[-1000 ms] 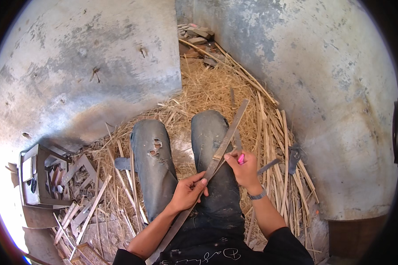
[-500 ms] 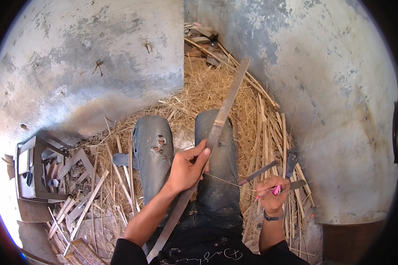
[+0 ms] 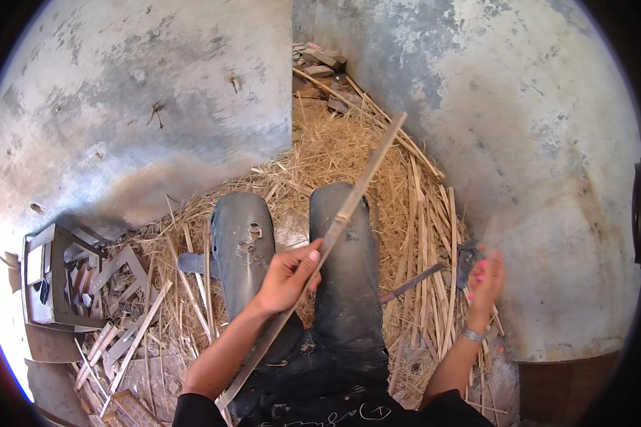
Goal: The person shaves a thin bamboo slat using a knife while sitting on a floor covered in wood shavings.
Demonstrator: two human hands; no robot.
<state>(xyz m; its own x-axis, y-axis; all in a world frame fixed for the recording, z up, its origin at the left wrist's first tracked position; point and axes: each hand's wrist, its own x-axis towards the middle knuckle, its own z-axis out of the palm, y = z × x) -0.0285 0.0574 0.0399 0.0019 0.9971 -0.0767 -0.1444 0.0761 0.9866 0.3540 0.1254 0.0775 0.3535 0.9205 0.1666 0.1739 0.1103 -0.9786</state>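
Observation:
A long, flat bamboo strip (image 3: 372,167), with a node ring part way along it, runs slantwise over my lap from lower left to upper right. My left hand (image 3: 286,281) grips it near the middle, thumb on top. Out to the right, by the wall, my right hand (image 3: 486,281) is raised and smeared by motion. Something bright pink (image 3: 480,270) shows at its fingers; whether the hand holds anything else is not clear.
A dark, long, blade-like tool (image 3: 412,283) lies right of my knees, near a dark cloth-like item (image 3: 466,265). Shavings (image 3: 335,142) and split strips (image 3: 421,235) cover the floor. An overturned wooden frame (image 3: 63,281) stands left. Plastered walls (image 3: 548,178) close in ahead and right.
My right hand has swung right and away from the strip; the thin fibre stretched between the hands no longer shows. The strip has rolled in my left hand, showing its narrower side.

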